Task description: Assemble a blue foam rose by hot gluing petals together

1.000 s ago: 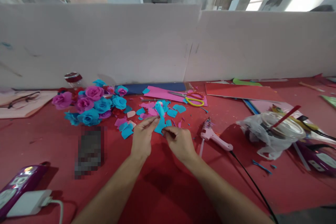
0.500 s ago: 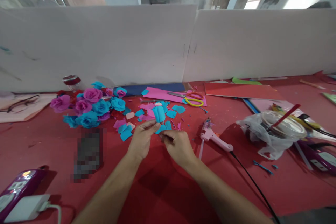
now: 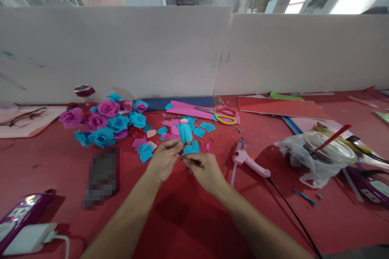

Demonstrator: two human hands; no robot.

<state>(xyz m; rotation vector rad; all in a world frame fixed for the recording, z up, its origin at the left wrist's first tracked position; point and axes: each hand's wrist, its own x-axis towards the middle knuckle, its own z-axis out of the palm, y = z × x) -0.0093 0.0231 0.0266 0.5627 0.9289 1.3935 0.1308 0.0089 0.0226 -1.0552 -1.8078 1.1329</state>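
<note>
My left hand [image 3: 166, 158] is closed in a pinch on a blue paper petal [image 3: 185, 132], which stands up above the thumb. Close by on the right, my right hand [image 3: 204, 170] has thumb and fingertips pressed together just below the petal. Whatever those fingertips may hold is too small to make out. Beyond both hands lies a spread of loose blue and pink paper petals [image 3: 146, 154]. Pink paper roses [image 3: 108, 108] and blue paper roses [image 3: 102, 136] are bunched to the left.
A pink glue gun [image 3: 251, 162] with a black cord lies right of my hands. Scissors [image 3: 225, 116] rest on pink paper at the back. Farther right stands a tub in a plastic bag [image 3: 316, 176]. A purple power strip [image 3: 22, 212] sits front left.
My right fingertips have shifted slightly left, closer to my left hand. The blue petal stays in the left hand's pinch. The view has moved a little.
</note>
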